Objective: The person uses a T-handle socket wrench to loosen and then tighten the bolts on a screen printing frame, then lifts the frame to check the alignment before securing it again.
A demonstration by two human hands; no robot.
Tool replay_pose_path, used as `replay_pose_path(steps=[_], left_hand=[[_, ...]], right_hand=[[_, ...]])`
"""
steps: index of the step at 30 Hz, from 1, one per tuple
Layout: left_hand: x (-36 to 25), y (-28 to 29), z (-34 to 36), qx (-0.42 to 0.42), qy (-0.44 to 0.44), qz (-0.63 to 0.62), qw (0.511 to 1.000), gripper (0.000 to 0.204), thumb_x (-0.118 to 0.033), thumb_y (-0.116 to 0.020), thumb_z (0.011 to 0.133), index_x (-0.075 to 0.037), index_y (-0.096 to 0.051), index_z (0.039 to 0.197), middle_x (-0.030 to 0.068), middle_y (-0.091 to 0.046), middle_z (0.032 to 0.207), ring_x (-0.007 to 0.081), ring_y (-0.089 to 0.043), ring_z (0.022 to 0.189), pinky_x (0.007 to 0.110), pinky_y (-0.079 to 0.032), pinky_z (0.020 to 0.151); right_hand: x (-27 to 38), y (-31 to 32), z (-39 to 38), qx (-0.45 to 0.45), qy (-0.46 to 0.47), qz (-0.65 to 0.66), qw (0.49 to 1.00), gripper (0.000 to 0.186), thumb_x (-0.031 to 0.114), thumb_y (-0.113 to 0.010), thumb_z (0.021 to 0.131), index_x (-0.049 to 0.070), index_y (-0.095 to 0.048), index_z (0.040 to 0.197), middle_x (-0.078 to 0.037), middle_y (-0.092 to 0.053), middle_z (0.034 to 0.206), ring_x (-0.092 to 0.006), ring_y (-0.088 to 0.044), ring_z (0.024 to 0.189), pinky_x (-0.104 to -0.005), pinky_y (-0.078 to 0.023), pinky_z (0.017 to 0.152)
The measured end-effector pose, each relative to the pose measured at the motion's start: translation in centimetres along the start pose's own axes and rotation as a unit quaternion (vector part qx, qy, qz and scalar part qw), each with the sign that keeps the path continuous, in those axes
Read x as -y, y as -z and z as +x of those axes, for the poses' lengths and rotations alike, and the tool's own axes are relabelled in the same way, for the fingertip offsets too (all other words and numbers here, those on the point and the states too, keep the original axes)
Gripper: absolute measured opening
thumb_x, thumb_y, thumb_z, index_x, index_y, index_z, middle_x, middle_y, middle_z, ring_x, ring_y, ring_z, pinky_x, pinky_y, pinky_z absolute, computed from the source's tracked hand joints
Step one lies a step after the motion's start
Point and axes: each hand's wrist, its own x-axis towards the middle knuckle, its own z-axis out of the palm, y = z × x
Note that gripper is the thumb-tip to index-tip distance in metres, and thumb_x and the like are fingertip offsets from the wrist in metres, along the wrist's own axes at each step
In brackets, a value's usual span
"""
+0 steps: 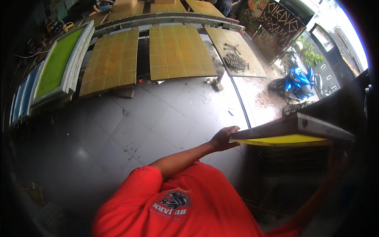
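Note:
A screen printing frame (276, 129) with grey bars and yellow mesh is held up in front of me, to the right, seen nearly edge-on. My left hand (225, 139) is closed on its left end, thumb and fingers around the bar. Below the right end, in deep shadow, my right hand (339, 156) grips the frame; its fingers are dim. Only a strip of the yellow mesh (282, 139) shows under the bar.
Several wooden printing boards (179, 53) lie along a metal rail (169, 19). One board (237, 51) carries a pile of metal parts (235, 61). Frames with green mesh (59, 61) and blue mesh stand at left. A blue motorbike (298, 81) is parked at right. People are partly visible at the back.

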Motion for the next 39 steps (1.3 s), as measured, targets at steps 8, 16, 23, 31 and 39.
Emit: replay_pose_path(steps=[8, 16, 23, 31, 39], left_hand=[[7.1, 3.1, -4.4, -0.264, 0.242, -0.111, 0.927, 0.032, -0.022, -0.071, 0.073, 0.002, -0.057, 0.089, 0.0143, -0.063, 0.077, 0.0189, -0.061, 0.069, 0.033, -0.048, 0.063], [5.7, 23.3, -2.9, -0.493, 0.34, -0.066, 0.798, 0.04, -0.035, -0.06, 0.084, 0.002, -0.063, 0.098, 0.0128, -0.065, 0.098, 0.0194, -0.06, 0.088, 0.031, -0.045, 0.079], [5.3, 40.1, -1.7, -0.476, 0.4, 0.014, 0.783, 0.081, -0.056, -0.068, 0.071, 0.011, -0.053, 0.114, 0.0226, -0.056, 0.115, 0.0247, -0.053, 0.109, 0.035, -0.039, 0.092], [14.6, 44.6, 1.9, -0.421, 0.541, 0.055, 0.726, 0.091, -0.056, -0.068, 0.07, 0.019, -0.044, 0.117, 0.0316, -0.046, 0.123, 0.033, -0.045, 0.12, 0.04, -0.036, 0.097], [20.0, 46.4, 3.3, -0.416, 0.543, 0.017, 0.729, 0.074, -0.048, -0.068, 0.073, 0.016, -0.053, 0.109, 0.0274, -0.055, 0.113, 0.0288, -0.051, 0.112, 0.038, -0.038, 0.094]], right_hand=[[14.1, -18.2, 18.9, -0.139, 0.455, -0.17, 0.863, 0.021, 0.014, -0.067, 0.08, 0.005, -0.064, 0.099, -0.009, -0.066, 0.091, -0.0262, -0.062, 0.085, -0.0383, -0.047, 0.088], [15.6, -37.0, 18.8, 0.005, 0.246, 0.096, 0.964, 0.064, 0.033, -0.069, 0.078, 0.003, -0.042, 0.128, -0.02, -0.047, 0.125, -0.0335, -0.045, 0.118, -0.0404, -0.038, 0.097], [10.7, -50.7, 3.8, 0.426, -0.211, 0.351, 0.807, 0.054, 0.028, -0.064, 0.081, -0.005, -0.046, 0.119, -0.019, -0.06, 0.1, -0.0254, -0.059, 0.092, -0.0335, -0.046, 0.081], [11.0, -64.9, 2.2, 0.374, -0.194, 0.157, 0.893, 0.05, 0.034, -0.069, 0.069, -0.009, -0.055, 0.091, -0.025, -0.061, 0.084, -0.0341, -0.061, 0.077, -0.0404, -0.046, 0.072], [11.5, -69.1, 4.8, 0.39, -0.181, 0.12, 0.895, 0.052, 0.038, -0.069, 0.068, -0.008, -0.056, 0.089, -0.025, -0.061, 0.085, -0.0349, -0.06, 0.081, -0.0402, -0.045, 0.073]])
